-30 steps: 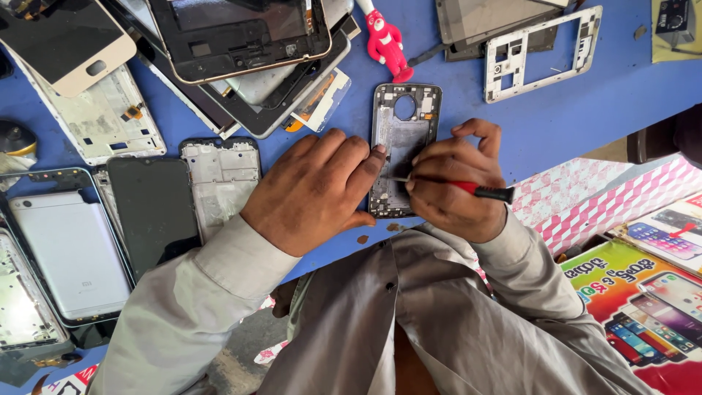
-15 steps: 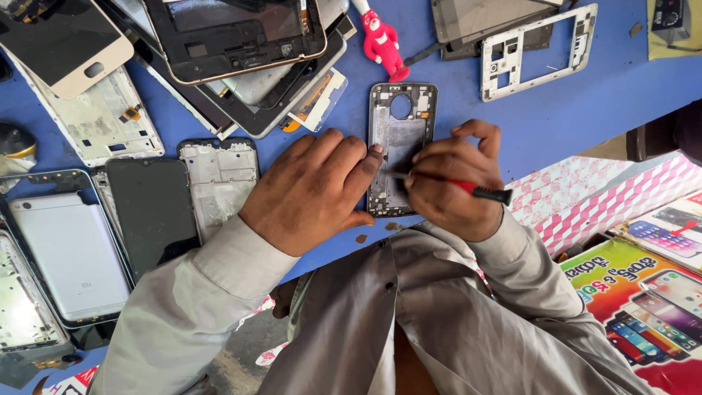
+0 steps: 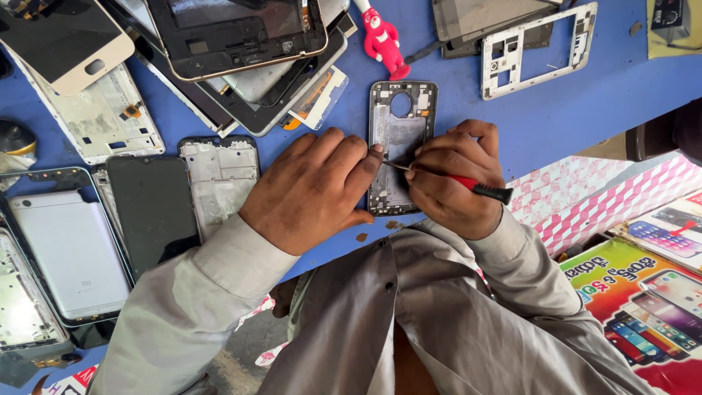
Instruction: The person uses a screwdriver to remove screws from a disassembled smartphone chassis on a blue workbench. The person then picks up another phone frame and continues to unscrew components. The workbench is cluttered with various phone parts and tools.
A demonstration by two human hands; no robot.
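Note:
A grey phone frame (image 3: 400, 137) with a round camera hole lies on the blue table (image 3: 570, 117). My left hand (image 3: 313, 190) rests on the table with its fingertips pressing the frame's left edge. My right hand (image 3: 455, 179) grips a red-handled screwdriver (image 3: 468, 184); its thin metal tip (image 3: 395, 165) points left onto the middle of the frame, close to my left fingertips. Both grey sleeves reach in from the bottom.
Phone parts cover the table: a black screen (image 3: 151, 206), a white midframe (image 3: 219, 175), a silver back cover (image 3: 67, 252), stacked tablets (image 3: 234, 36), a white frame (image 3: 537, 47) at top right. A red figurine (image 3: 384, 40) stands above. Colourful posters (image 3: 647, 292) lie at right.
Both hands and the phone frame stay in the same pose. The view has shifted slightly, and the screwdriver tip stays on the frame.

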